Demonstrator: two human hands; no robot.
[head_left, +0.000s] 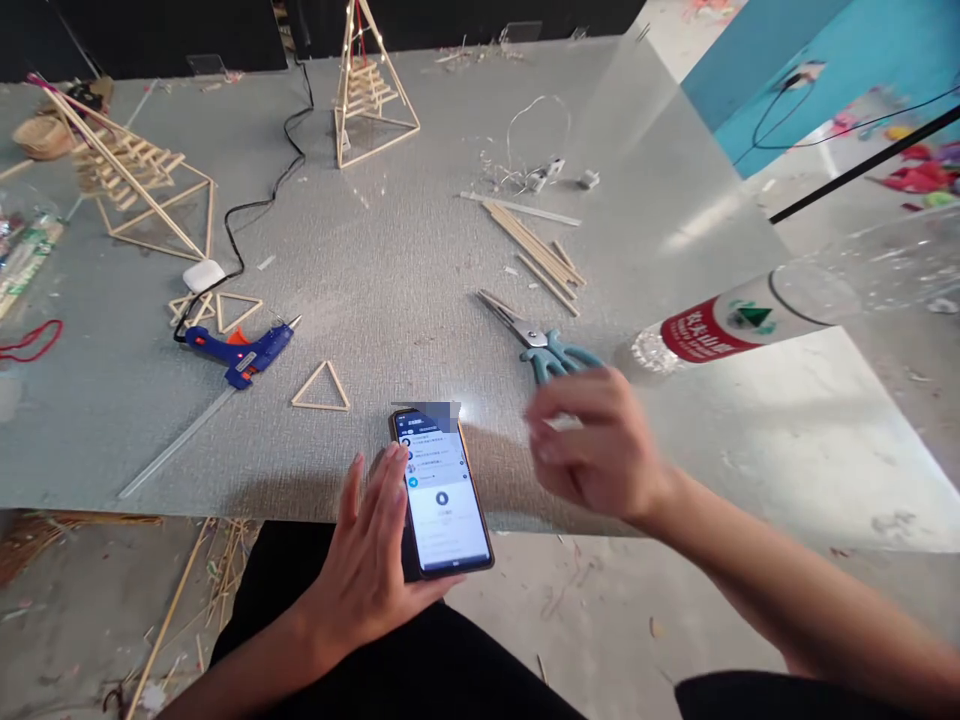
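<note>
Left hand (375,560) is cradling the phone (442,495) in an open grip — right hand (592,445) is hovering empty, fingers curled; scissors (544,345) are lying untouched.

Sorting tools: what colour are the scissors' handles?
Teal, clearest in the head view: scissors beyond the right hand.
</note>
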